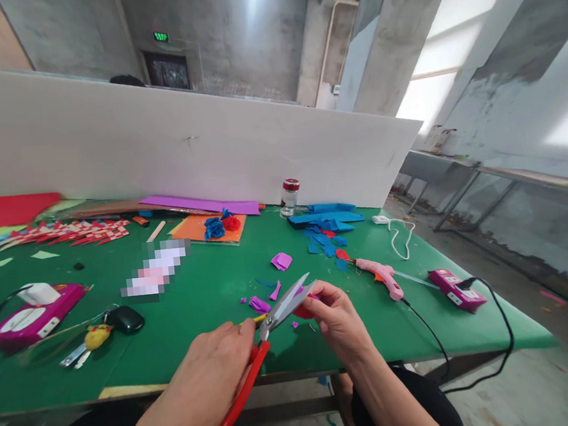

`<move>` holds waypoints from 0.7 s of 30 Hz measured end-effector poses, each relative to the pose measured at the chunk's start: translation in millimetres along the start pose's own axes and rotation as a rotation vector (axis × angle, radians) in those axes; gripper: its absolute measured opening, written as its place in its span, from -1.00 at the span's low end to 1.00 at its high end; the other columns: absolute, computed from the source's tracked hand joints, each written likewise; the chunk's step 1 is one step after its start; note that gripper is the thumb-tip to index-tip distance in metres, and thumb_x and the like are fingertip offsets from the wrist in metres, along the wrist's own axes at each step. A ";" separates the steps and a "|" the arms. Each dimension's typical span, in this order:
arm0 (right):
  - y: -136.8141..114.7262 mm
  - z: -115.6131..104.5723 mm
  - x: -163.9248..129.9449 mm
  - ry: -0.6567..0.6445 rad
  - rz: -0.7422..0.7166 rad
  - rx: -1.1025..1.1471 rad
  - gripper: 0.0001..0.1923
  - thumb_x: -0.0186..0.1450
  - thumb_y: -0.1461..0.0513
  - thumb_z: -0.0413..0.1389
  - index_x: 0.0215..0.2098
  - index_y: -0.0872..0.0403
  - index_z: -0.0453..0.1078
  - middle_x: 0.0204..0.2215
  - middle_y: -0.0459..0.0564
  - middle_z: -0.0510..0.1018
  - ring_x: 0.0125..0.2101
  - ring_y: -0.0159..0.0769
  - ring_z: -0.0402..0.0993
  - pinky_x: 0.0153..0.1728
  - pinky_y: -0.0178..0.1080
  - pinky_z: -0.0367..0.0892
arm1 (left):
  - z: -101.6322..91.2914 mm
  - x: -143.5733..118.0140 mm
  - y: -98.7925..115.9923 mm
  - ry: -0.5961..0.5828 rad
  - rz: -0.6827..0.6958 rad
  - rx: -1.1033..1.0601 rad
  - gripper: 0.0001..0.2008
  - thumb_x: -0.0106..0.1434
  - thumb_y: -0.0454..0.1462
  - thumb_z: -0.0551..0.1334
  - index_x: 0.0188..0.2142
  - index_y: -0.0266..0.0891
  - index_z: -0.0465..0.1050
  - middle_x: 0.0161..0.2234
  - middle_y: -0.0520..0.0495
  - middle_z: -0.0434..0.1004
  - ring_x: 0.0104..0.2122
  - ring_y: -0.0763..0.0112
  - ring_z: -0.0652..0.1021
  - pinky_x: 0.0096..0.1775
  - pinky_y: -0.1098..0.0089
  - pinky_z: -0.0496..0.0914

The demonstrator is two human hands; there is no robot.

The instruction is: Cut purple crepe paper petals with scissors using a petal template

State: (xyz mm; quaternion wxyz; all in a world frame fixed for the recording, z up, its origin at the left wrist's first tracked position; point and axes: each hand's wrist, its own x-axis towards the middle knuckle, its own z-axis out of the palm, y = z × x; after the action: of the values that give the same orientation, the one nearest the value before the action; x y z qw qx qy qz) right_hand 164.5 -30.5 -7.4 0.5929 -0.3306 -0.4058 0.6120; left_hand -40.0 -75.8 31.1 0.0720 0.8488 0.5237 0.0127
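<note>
My left hand (213, 370) grips red-handled scissors (257, 349) near the front edge of the green table (197, 302). Their silver blades (287, 301) stand apart and point up and to the right. My right hand (337, 318) pinches a small red and purple paper piece (303, 305) right at the blades. Purple paper scraps (262, 302) lie on the table just beyond the scissors, and a folded purple piece (281, 261) sits farther back.
A pink glue gun (380, 276) lies right of my hands, its cord running to a pink power strip (457, 288). Blue scraps (323, 232), an orange sheet with paper flowers (218, 227), a small jar (289, 197), another pink strip (27, 318), keys (92, 338) and a white partition (156, 138) surround the work area.
</note>
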 end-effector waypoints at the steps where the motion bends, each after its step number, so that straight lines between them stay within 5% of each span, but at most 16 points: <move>1: 0.1 -0.3 0.1 0.000 0.001 0.002 -0.75 -0.05 0.14 0.43 -0.56 0.07 0.49 -0.57 -0.13 0.57 -0.51 -0.37 0.51 -0.39 -0.33 0.42 | 0.5 -0.2 -0.4 0.003 0.002 -0.003 -0.78 0.28 -0.40 -0.05 -0.19 -0.21 0.31 -0.34 -0.13 0.50 -0.38 0.21 0.52 -0.34 0.27 0.34; 21: 0.6 -1.4 0.7 -0.015 0.009 0.033 -0.76 -0.06 0.17 0.44 -0.55 0.07 0.49 -0.59 -0.15 0.57 -0.53 -0.42 0.51 -0.42 -0.37 0.38 | 5.7 -3.0 -4.4 -0.018 0.027 -0.077 -0.77 0.25 -0.46 -0.06 -0.26 -0.17 0.28 -0.39 -0.06 0.52 -0.45 0.24 0.51 -0.42 0.34 0.22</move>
State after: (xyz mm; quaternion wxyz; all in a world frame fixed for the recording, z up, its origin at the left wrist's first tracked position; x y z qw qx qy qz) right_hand 165.4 -29.6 -8.5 0.5922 -0.3180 -0.3987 0.6238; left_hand -44.8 -77.1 25.1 0.1092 0.8524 0.5108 0.0264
